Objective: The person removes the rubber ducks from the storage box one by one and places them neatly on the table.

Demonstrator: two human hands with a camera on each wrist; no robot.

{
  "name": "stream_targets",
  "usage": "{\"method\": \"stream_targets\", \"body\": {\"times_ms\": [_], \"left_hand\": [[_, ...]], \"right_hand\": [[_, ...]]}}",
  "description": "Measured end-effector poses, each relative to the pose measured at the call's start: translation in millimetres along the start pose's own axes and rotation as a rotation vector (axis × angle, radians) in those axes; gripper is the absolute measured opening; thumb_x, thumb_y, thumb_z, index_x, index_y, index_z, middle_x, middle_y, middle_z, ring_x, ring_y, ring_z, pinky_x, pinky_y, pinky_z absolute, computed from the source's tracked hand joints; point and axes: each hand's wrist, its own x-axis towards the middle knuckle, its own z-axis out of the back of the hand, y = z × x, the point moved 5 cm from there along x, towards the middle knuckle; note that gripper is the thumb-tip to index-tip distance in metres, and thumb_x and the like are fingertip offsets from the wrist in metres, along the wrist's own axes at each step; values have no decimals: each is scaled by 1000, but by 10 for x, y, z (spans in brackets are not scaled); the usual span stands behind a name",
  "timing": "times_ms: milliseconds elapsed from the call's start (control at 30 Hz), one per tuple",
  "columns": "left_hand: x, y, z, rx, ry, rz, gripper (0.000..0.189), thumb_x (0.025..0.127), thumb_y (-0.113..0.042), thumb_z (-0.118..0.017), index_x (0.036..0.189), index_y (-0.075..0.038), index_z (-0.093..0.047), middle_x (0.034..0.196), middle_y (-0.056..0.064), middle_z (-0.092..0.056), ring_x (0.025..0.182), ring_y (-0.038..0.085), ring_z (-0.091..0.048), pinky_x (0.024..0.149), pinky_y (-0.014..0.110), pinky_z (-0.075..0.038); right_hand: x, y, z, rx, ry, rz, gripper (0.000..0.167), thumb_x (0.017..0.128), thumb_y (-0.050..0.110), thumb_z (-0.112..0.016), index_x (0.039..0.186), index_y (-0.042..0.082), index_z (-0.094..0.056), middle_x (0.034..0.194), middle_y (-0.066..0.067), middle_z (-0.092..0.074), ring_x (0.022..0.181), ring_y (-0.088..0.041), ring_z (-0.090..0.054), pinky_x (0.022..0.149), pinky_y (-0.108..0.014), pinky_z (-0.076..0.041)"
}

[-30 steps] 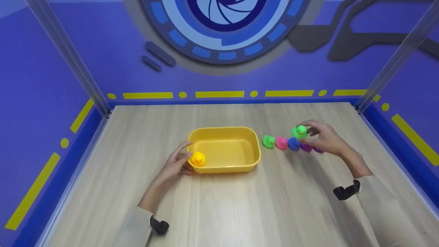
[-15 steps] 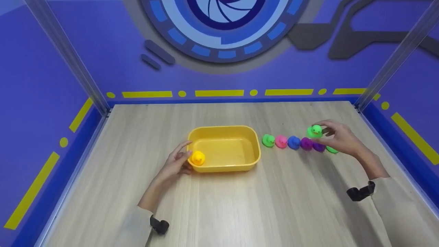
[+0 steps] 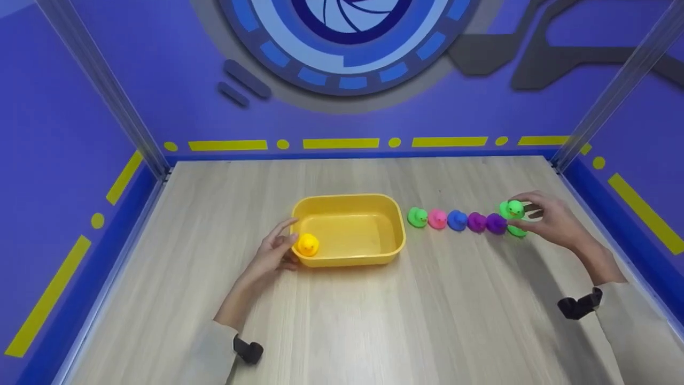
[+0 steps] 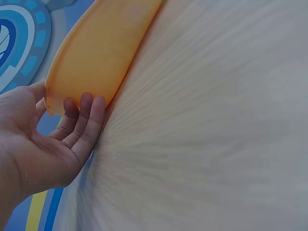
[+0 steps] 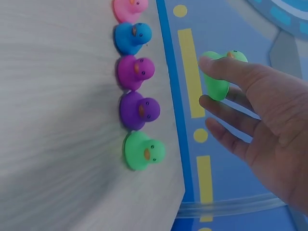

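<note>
My right hand [image 3: 553, 222] pinches a green toy duck [image 3: 512, 209] between thumb and fingers, raised over the right end of a row of toy ducks. From left to right the row has a green duck [image 3: 417, 217], a pink one [image 3: 437, 219], a blue one [image 3: 457, 220], a magenta one [image 3: 476, 222], a purple one [image 3: 496, 223] and another green duck [image 5: 143, 151]. My left hand [image 3: 271, 252] holds the left end of a yellow plastic tub [image 3: 352, 262], its fingers [image 4: 89, 127] bent against the outer wall. Inside that end sits a yellow duck [image 3: 308, 245].
The tub and row stand on a pale wood-grain tabletop [image 3: 342, 326]. Blue-purple printed panels [image 3: 342, 125] rise behind and at both sides, with metal posts [image 3: 115, 96] at the back corners. Black straps with small devices [image 3: 580, 306] circle both wrists.
My right hand has carried the held green duck rightward along the row, from above the blue duck to above the last green one. My left hand keeps its place at the tub.
</note>
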Motion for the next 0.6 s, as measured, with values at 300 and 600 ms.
{"method": "stream_targets", "body": {"times_ms": [300, 600], "left_hand": [[12, 11, 3, -6, -4, 17, 46, 106, -36, -56, 151, -38, -45, 99, 7, -57, 78, 21, -63, 68, 32, -62], [1, -2, 1, -13, 0, 26, 45, 106, -35, -55, 150, -39, -45, 100, 7, -56, 80, 20, -62, 69, 31, -61]], "right_hand": [[-144, -228, 68, -20, 7, -53, 44, 81, 3, -85, 120, -5, -67, 111, -22, -68, 89, 19, -52, 73, -3, -50], [-287, -388, 189, 3, -49, -62, 39, 79, -6, -82, 114, -9, -67, 107, -16, -60, 87, 21, -52, 74, 2, -48]]}}
